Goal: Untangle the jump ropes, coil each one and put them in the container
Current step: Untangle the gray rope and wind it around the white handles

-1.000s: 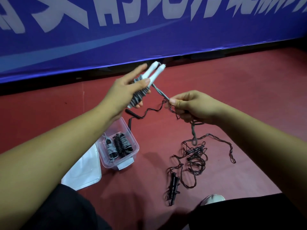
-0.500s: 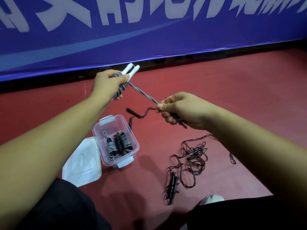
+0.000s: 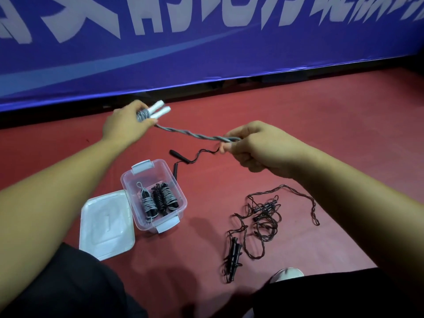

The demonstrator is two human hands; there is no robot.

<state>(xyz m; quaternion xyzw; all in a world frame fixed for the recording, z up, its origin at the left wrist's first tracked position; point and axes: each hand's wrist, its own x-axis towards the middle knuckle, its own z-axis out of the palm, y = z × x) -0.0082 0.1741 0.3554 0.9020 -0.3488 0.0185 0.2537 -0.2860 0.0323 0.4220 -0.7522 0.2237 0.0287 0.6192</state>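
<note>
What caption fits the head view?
Left hand grips white-handled grey jump rope, right hand holds its twisted cord; three coiled ropes in container.

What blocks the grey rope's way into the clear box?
Nothing visible stands between the grey rope and the clear box: it is open, its lid beside it, with three coiled ropes inside.

The floor (image 3: 344, 134) is dark red, smooth and matt, and it fills the lower part of the view. Behind it a long blue banner (image 3: 206, 53) stands along the far edge, with large white letters (image 3: 151, 17) cut off at the top and a paler blue curved stripe (image 3: 114, 63). Under the banner runs a narrow dark gap (image 3: 57, 115).
</note>
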